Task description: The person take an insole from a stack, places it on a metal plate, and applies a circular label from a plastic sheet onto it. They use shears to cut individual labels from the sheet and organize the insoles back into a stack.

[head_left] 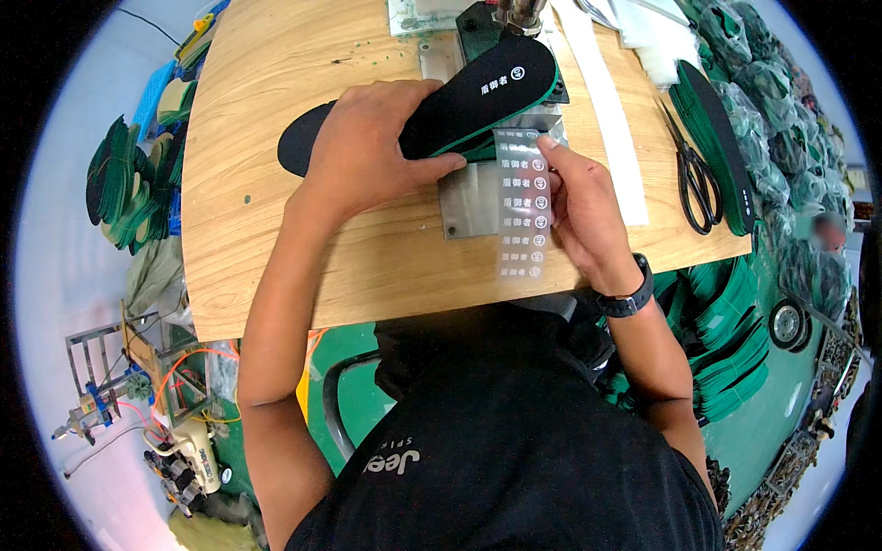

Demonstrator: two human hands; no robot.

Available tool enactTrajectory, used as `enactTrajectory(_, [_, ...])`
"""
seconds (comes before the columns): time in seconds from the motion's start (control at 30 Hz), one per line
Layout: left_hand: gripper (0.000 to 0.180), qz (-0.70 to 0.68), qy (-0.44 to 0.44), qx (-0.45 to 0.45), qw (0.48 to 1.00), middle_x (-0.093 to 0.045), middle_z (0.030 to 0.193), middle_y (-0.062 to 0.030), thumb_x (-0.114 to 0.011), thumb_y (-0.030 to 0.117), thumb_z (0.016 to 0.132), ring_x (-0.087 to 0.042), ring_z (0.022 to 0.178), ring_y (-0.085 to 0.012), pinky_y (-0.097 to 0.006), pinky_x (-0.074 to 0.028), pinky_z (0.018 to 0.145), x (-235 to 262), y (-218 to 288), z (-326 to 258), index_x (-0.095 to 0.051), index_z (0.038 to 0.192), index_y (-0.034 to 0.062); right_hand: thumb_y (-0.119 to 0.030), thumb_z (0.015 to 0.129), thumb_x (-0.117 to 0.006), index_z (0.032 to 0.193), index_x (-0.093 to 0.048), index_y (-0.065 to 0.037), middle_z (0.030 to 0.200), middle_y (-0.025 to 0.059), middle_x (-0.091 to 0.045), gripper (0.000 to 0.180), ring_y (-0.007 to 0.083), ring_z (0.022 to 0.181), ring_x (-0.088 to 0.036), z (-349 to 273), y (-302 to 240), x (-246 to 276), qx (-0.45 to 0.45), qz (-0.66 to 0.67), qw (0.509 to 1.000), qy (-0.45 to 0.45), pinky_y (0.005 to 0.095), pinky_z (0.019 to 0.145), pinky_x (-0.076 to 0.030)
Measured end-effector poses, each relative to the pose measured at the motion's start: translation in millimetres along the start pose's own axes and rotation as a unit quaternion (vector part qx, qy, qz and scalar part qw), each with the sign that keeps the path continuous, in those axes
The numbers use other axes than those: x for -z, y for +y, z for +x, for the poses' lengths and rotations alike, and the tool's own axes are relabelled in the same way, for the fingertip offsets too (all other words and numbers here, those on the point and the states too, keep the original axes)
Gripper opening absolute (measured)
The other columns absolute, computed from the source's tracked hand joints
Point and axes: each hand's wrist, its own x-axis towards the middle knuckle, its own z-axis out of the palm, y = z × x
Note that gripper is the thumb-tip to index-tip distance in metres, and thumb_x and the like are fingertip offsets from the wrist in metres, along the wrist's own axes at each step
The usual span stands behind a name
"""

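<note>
My left hand [367, 138] is closed around a black shoe insole [478, 99] with a green underside, its thumb along the near edge. White print marks the insole's wide end, which lies at the press. A rounded black end [301, 140] shows left of the hand; whether it belongs to the same insole I cannot tell. Green edges show below the held insole. My right hand [583, 197] pinches the upper part of a clear strip of white printed labels [522, 222] between thumb and fingers. The strip hangs over a metal plate [469, 204] and the wooden table.
The press [478, 32] stands at the table's far side. To the right lie a long white strip [611, 129], black scissors [695, 179] and stacked insoles [721, 138]. More insoles [118, 179] are piled at the left. Green stacks [717, 321] sit below the table's right edge.
</note>
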Motion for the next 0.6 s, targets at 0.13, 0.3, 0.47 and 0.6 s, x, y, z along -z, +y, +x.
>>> enactTrajectory(0.13, [0.062, 0.001, -0.001, -0.004, 1.000, -0.064, 0.102, -0.0134, -0.077, 0.038, 0.065, -0.058, 0.095, -0.0314, -0.038, -0.045, 0.086, -1, 0, 1, -0.059, 0.116, 0.0069, -0.018, 0.090, -0.055, 0.074, -0.060, -0.002, 0.063, 0.0022, -0.058, 0.022, 0.0052, 0.052, -0.050, 1, 5, 4, 0.036, 0.016, 0.999, 0.009, 0.0201, 0.043, -0.033])
enactTrajectory(0.3, [0.059, -0.066, -0.003, 0.014, 0.998, -0.065, 0.095, -0.0165, -0.076, 0.026, 0.068, -0.061, 0.084, -0.0335, -0.036, -0.049, 0.077, 6, -2, -2, -0.057, 0.121, 0.0073, -0.011, 0.087, -0.054, 0.074, -0.060, -0.001, 0.063, 0.0024, -0.057, 0.018, 0.0075, 0.053, -0.051, -3, 9, 6, 0.093, -0.056, 0.994, 0.003, 0.0211, 0.046, -0.037])
enactTrajectory(0.47, [0.038, -0.139, 0.025, 0.144, 0.979, -0.064, 0.080, -0.0186, -0.064, 0.020, 0.072, -0.061, 0.070, -0.0356, -0.038, -0.050, 0.067, 12, 6, -1, -0.061, 0.105, 0.0031, -0.008, 0.088, -0.053, 0.085, -0.060, 0.004, 0.074, 0.0056, -0.061, 0.014, 0.0112, 0.063, -0.058, -20, 0, 29, 0.137, 0.044, 0.987, 0.073, 0.0237, 0.056, -0.049])
enactTrajectory(0.6, [0.026, -0.243, 0.125, 0.220, 0.936, -0.062, 0.068, -0.0108, -0.058, 0.015, 0.073, -0.057, 0.059, -0.0195, -0.030, -0.047, 0.061, 11, -4, -4, -0.062, 0.093, 0.0005, -0.009, 0.088, -0.055, 0.083, -0.059, 0.004, 0.072, 0.0079, -0.062, 0.014, 0.0119, 0.057, -0.058, -9, -4, 26, 0.103, 0.022, 0.992, 0.070, 0.0227, 0.046, -0.046])
